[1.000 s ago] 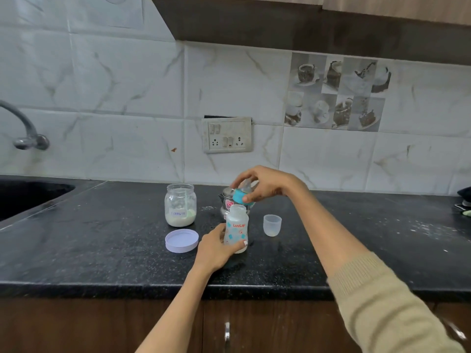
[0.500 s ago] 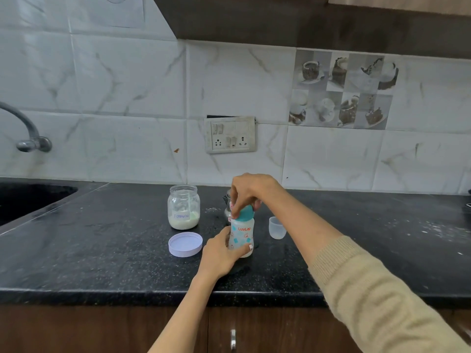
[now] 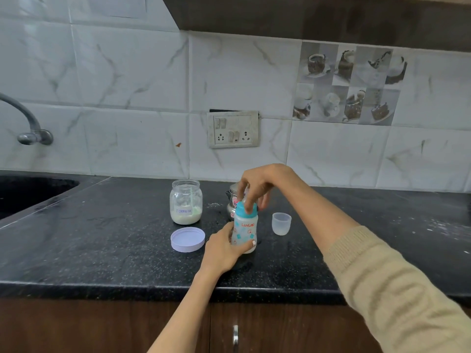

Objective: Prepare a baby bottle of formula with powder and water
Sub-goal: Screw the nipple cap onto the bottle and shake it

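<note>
The baby bottle (image 3: pixel 245 230), clear with red lettering and blue squares, stands upright on the black counter (image 3: pixel 114 250). My left hand (image 3: pixel 222 249) grips its lower body. A teal collar (image 3: pixel 244 211) sits on the bottle's neck, and my right hand (image 3: pixel 257 186) grips it from above with curled fingers. An open glass jar (image 3: pixel 186 202) labelled as formula, holding white powder, stands to the left. Its lilac lid (image 3: pixel 187 239) lies flat in front of it.
A clear plastic cap (image 3: pixel 281 223) stands right of the bottle. A small steel pot (image 3: pixel 233 200) sits behind the bottle, partly hidden by my right hand. A sink (image 3: pixel 28 189) and tap (image 3: pixel 28 128) lie at the far left. White specks dust the counter at right.
My right hand brought the teal collar down from above the bottle onto its neck and now grips it there. My left hand kept hold of the bottle.
</note>
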Motion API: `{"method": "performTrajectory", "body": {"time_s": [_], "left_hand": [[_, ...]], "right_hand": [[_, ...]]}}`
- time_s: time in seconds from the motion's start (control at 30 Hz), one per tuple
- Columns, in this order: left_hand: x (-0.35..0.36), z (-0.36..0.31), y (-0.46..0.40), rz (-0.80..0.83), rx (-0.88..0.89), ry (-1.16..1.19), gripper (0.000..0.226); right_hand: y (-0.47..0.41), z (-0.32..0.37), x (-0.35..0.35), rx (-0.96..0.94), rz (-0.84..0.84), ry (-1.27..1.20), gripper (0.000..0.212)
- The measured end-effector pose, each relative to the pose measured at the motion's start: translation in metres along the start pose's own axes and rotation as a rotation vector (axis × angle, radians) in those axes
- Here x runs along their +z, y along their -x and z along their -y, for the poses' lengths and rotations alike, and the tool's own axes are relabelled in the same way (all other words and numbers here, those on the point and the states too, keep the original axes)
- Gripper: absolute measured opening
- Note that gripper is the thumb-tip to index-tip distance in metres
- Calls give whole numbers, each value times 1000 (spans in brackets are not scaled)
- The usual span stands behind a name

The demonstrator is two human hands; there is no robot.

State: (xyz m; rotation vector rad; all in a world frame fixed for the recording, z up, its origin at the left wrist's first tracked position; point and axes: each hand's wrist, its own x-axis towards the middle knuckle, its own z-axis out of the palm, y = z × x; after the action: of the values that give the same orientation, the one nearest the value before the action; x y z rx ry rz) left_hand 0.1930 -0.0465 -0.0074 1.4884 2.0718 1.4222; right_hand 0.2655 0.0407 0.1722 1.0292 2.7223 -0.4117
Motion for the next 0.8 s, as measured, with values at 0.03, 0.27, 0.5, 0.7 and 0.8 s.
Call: {"method": "performTrajectory", "body": {"time_s": [0.03,0.27,0.5,0.7,0.8], "left_hand": [[0,0,0,-2,-1,-2,58],[-1,-3,1,-3,-16,-9,59],[-1,-5,2,-2,-23,-31,58],[-3,-7,3,6,-26,-45,55],[-2,-8,3,4,-31,-79,55]], "right_hand": [[-1,0,2,10,-38,36,46],[-1,-4,10,86,-111,61,71],[-3,-4,25,29,-306,114,46],[-6,-26,35,-137,-238,-106,57],[-5,-44,54,-270,-268,-474,49]]}}
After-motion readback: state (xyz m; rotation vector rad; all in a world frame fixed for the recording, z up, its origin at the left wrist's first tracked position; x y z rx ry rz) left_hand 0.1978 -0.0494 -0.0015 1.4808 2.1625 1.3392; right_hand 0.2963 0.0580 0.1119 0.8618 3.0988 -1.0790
